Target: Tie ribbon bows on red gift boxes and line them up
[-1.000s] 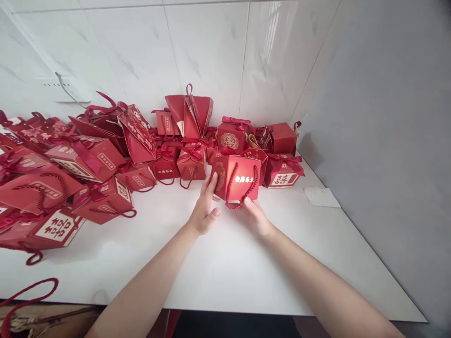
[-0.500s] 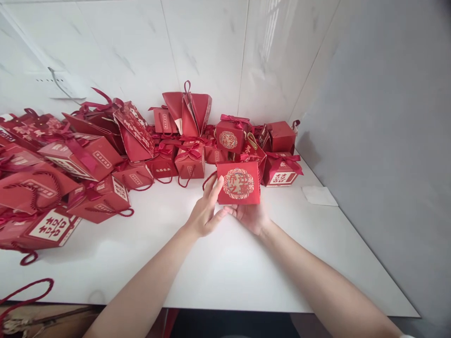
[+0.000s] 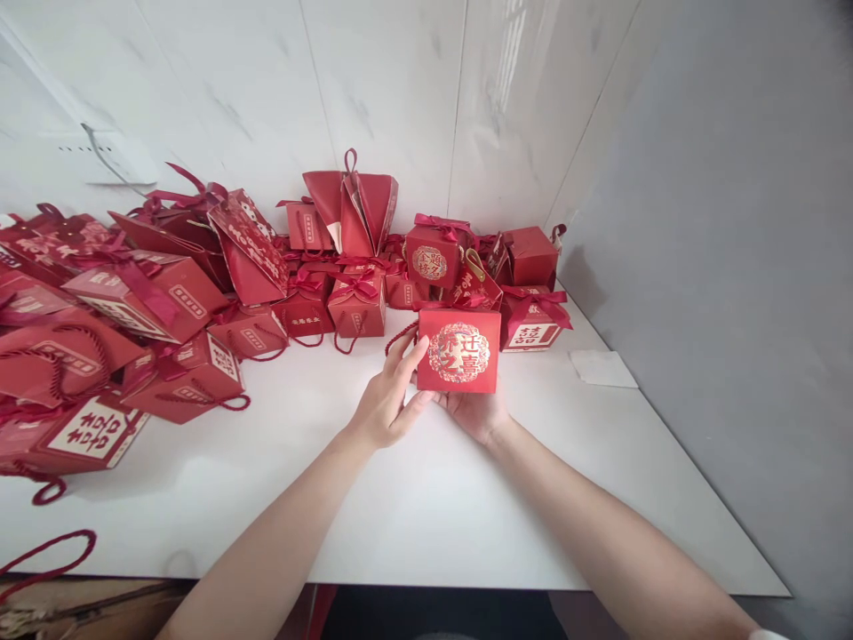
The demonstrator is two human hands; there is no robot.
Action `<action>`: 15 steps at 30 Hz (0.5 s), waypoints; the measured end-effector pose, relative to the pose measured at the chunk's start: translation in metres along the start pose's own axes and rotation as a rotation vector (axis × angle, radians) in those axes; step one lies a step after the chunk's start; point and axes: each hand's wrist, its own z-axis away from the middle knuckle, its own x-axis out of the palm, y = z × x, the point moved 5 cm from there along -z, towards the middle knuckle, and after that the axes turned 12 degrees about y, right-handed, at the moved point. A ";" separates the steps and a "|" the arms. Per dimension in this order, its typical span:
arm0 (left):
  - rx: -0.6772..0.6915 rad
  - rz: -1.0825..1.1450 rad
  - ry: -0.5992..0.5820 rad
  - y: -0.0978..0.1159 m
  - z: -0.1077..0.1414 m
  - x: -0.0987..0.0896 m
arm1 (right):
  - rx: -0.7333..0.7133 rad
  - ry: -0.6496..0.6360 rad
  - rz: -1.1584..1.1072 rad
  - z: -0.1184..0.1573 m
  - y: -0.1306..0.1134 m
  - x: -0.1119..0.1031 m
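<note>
A red gift box (image 3: 458,353) with a round gold emblem and characters faces me above the white table. My right hand (image 3: 478,413) supports it from below, its fingers partly hidden under and behind the box. Against the box's left side rest the fingers of my left hand (image 3: 392,396), with the thumb near the lower left corner. A twisted red cord loop (image 3: 401,336) sticks out at the box's left. Just behind it stand a ribboned box with a white label (image 3: 533,333) and a box with a gold emblem (image 3: 432,260).
Many red boxes with ribbons and cords, such as a tilted box (image 3: 250,247), crowd the left and back of the white table (image 3: 400,516). A folded white paper (image 3: 603,368) lies by the grey right wall (image 3: 746,293). Marble-look tiles (image 3: 386,89) rise behind.
The held box has shifted slightly right and down and turned a little, so its emblem shows more clearly. Both hands stay on it. The view has moved slightly.
</note>
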 end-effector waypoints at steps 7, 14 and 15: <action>0.015 0.029 0.004 0.000 -0.001 0.001 | 0.043 0.025 -0.045 0.001 -0.001 0.001; -0.030 0.042 0.007 -0.003 0.000 0.002 | 0.033 0.005 -0.004 -0.001 -0.001 0.000; -0.039 0.042 0.007 -0.003 0.000 0.002 | 0.034 0.001 0.010 -0.001 0.000 0.001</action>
